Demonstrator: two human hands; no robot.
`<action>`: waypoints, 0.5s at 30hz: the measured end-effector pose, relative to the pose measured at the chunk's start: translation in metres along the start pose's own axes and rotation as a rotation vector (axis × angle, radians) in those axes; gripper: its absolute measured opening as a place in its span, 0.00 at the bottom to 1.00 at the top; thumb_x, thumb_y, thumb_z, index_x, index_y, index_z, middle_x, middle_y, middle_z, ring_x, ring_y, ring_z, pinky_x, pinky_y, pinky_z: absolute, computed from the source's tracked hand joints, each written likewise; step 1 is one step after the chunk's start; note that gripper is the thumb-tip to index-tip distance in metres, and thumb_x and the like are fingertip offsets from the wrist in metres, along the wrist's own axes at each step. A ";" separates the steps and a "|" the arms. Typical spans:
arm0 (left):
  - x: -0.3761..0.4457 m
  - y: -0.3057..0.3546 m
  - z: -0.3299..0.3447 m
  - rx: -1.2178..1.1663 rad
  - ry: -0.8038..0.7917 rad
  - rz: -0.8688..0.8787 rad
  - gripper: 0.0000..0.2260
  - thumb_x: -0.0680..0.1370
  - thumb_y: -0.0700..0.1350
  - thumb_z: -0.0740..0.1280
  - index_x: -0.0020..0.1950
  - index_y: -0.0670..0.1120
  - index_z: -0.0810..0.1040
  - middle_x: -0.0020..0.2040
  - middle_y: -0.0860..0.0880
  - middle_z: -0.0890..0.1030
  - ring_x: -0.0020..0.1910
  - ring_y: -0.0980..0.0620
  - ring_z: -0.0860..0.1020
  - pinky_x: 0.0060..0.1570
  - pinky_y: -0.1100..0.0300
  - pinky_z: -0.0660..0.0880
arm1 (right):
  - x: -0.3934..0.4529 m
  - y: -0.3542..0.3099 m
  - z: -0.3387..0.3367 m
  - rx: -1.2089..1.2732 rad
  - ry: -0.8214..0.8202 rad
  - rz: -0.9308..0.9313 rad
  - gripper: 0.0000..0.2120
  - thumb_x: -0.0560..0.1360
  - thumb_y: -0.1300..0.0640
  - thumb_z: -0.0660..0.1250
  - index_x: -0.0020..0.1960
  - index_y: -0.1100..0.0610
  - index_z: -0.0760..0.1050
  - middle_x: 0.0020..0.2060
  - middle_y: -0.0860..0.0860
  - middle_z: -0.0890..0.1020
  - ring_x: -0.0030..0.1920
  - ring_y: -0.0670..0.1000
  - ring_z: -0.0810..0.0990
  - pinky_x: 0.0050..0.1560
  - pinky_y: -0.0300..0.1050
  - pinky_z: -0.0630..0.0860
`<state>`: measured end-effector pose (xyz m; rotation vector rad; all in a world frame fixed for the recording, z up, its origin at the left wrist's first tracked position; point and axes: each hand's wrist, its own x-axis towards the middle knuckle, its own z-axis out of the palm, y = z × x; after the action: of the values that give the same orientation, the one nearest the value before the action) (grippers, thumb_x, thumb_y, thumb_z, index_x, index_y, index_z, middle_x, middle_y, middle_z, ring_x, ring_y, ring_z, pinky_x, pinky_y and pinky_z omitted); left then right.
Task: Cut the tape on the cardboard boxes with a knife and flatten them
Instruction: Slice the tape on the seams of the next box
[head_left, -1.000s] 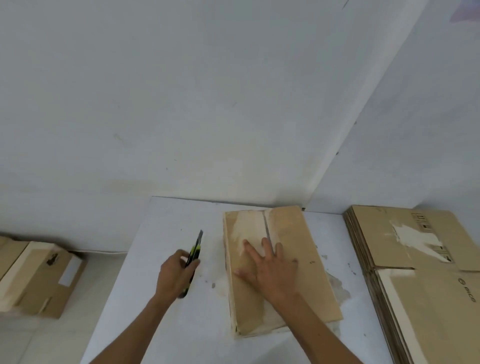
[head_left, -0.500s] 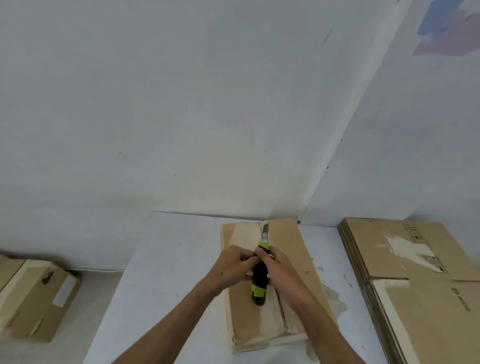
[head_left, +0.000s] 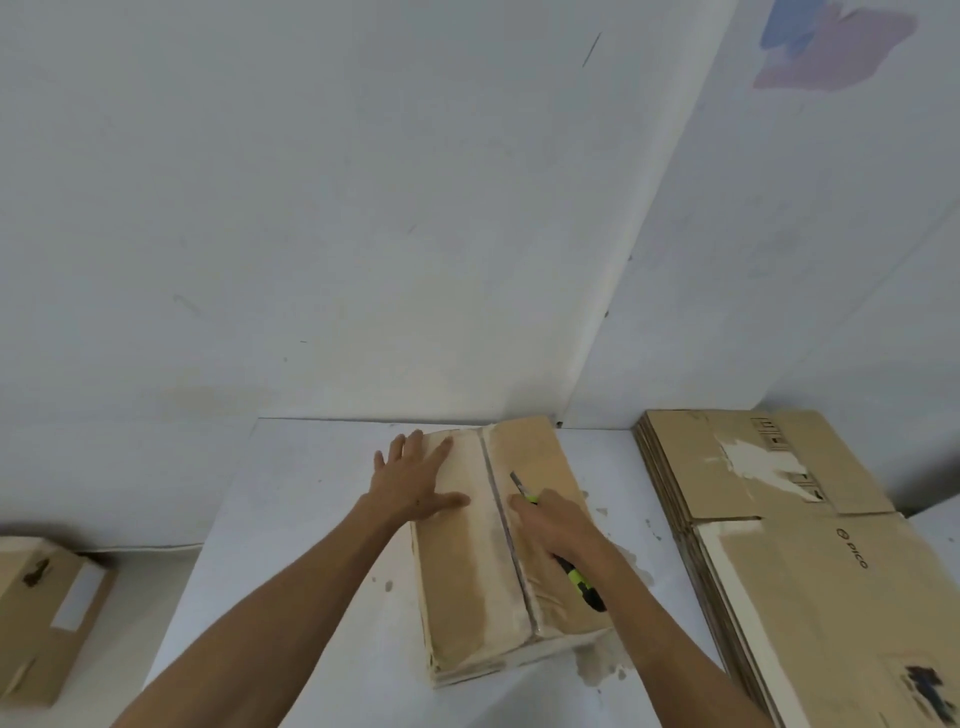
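- Cardboard box (head_left: 498, 551) sitting closed on the white table (head_left: 291, 519), roughly centre, far end almost up against the wall (head_left: 311, 208).
- Tape seam (head_left: 506, 530) running lengthwise down the top of the box, from far edge to near edge, with pale torn patches of paper on both sides of it.
- Left hand (head_left: 415, 483) laid flat on the far left part of the box top, fingers spread wide, thumb pointing toward the seam. Not gripping anything, just pressing down palm first.
- Right hand (head_left: 556, 525) clenched round a utility knife (head_left: 584, 584), resting on the right flap just beside the seam.
- Knife has a black and neon yellow-green handle poking out behind the wrist; narrow blade sticking out past the fingers, pointing toward the far end of the box. Blade tip close to the seam but can't tell if it's actually touching the tape.
- Off to the right, touching the table's right side: stack of flattened boxes (head_left: 779, 519), brown with ripped white patches and some printed marks on the top sheet.
- Down on the floor at far left, well apart from everything: another small box (head_left: 47, 613), still assembled, white label on it.
- Some brownish stains on the table near the box's right corner.
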<state>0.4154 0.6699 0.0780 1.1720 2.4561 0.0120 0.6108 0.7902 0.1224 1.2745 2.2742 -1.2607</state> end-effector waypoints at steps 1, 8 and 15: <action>-0.001 0.000 0.001 0.024 0.025 -0.006 0.47 0.73 0.76 0.63 0.84 0.57 0.49 0.80 0.42 0.54 0.78 0.37 0.55 0.77 0.39 0.56 | 0.003 -0.003 -0.001 -0.026 -0.024 0.021 0.28 0.82 0.41 0.55 0.70 0.62 0.63 0.46 0.54 0.79 0.39 0.51 0.76 0.37 0.44 0.70; -0.019 0.001 0.020 0.063 0.138 -0.035 0.50 0.65 0.82 0.61 0.79 0.56 0.55 0.69 0.43 0.64 0.68 0.40 0.64 0.67 0.47 0.68 | 0.026 -0.025 -0.002 -0.196 -0.090 -0.084 0.26 0.85 0.43 0.48 0.77 0.57 0.56 0.40 0.55 0.79 0.33 0.52 0.76 0.34 0.46 0.76; -0.024 0.000 0.035 0.078 0.154 -0.021 0.57 0.58 0.83 0.39 0.81 0.54 0.53 0.68 0.44 0.62 0.66 0.40 0.63 0.73 0.42 0.58 | 0.056 -0.046 0.004 -0.574 0.160 -0.271 0.19 0.86 0.48 0.46 0.61 0.52 0.73 0.44 0.51 0.77 0.44 0.54 0.77 0.41 0.48 0.71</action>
<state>0.4413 0.6461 0.0548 1.2192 2.6248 0.0005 0.5408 0.8081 0.1138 0.9033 2.7095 -0.5004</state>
